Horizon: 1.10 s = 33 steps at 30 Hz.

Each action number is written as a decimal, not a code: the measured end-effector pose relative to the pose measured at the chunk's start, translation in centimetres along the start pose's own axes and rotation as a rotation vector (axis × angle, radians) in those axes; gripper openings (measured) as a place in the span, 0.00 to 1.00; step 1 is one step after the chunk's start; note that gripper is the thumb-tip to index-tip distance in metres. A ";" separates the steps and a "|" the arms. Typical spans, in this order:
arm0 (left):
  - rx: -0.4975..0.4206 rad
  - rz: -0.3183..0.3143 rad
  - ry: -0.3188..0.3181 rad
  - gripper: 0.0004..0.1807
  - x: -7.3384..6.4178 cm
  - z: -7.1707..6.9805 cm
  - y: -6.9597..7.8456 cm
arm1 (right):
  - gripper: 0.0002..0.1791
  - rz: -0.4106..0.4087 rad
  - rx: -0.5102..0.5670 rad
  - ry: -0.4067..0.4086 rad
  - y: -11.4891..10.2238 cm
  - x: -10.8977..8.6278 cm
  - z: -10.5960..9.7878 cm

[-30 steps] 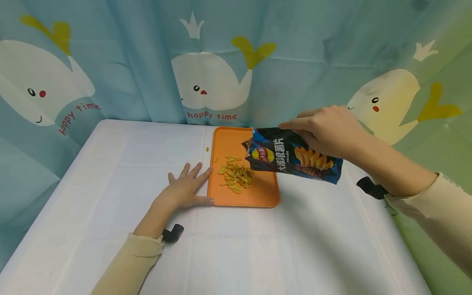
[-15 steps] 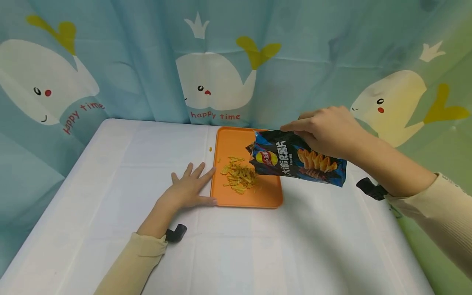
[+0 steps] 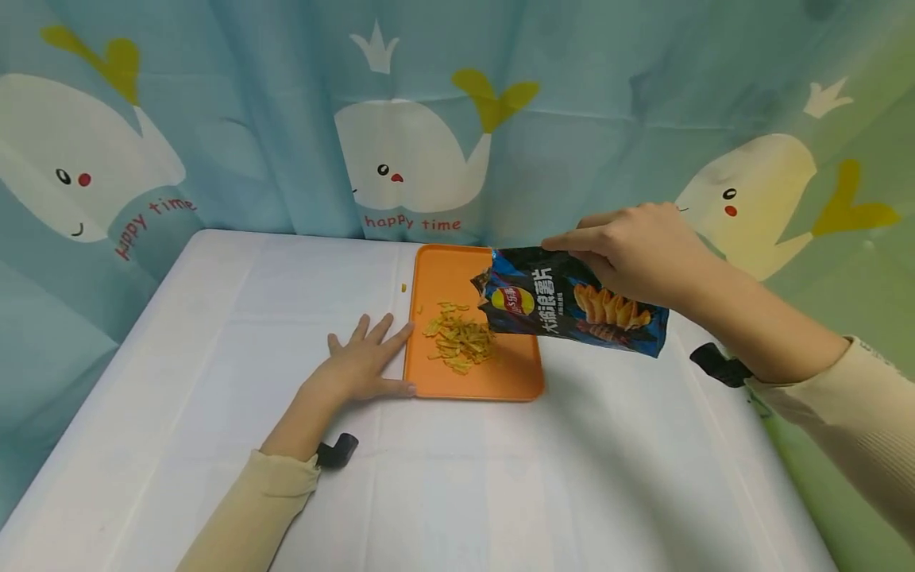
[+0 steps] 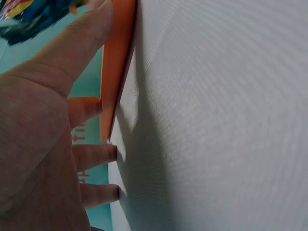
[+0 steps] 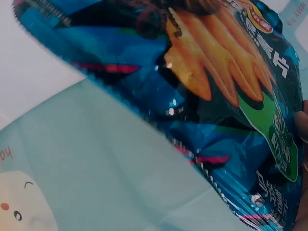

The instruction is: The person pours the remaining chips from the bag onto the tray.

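My right hand [image 3: 639, 250] grips a dark blue bag of potato chips [image 3: 572, 306] by its upper edge. The bag lies tilted nearly sideways in the air, its torn end pointing left over the orange tray [image 3: 511, 377]. A heap of broken yellow chips [image 3: 461, 338] rests on the tray below and left of that opening. With fingers spread, my left hand [image 3: 357, 369] touches the tray's left edge. In the left wrist view the thumb [image 4: 94, 31] lies against the tray's rim [image 4: 115, 62]. The right wrist view is mostly filled by the bag [image 5: 192, 96]; only bits of fingers show.
One small chip crumb [image 3: 403, 287] lies on the white tablecloth [image 3: 286, 294] just left of the tray. Behind the table's far edge hangs a blue-green curtain [image 3: 272, 119] printed with whales.
The view shifts slightly and returns. Both hands, the bag and the chip heap keep nearly the same places relative to the tray.
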<state>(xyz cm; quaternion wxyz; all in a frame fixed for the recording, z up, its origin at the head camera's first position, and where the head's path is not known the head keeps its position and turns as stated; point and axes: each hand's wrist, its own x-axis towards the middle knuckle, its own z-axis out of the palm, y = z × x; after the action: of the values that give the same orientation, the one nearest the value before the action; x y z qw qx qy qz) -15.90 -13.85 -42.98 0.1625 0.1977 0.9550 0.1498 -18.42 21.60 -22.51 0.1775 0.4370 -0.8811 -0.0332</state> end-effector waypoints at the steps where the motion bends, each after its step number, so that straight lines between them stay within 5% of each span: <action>1: -0.003 -0.002 -0.001 0.56 -0.1 0.0 -0.1 | 0.17 -0.002 0.003 0.016 0.0 0.1 -0.1; 17: 0.001 -0.007 -0.005 0.57 -0.1 0.1 -0.3 | 0.18 -0.036 -0.001 0.109 -0.2 0.2 -0.8; 27: -0.004 -0.008 -0.006 0.57 0.0 0.2 -0.4 | 0.18 -0.020 -0.008 0.070 -0.2 0.2 -1.2; 33: -0.002 -0.004 -0.003 0.57 0.1 0.4 -0.4 | 0.19 0.096 0.036 0.070 0.1 -0.9 -0.7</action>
<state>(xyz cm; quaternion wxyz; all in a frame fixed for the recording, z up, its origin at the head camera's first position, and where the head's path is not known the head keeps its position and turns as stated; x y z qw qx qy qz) -15.97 -14.11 -43.51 0.1647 0.1958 0.9550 0.1500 -17.79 22.39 -22.11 0.2018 0.3985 -0.8947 0.0066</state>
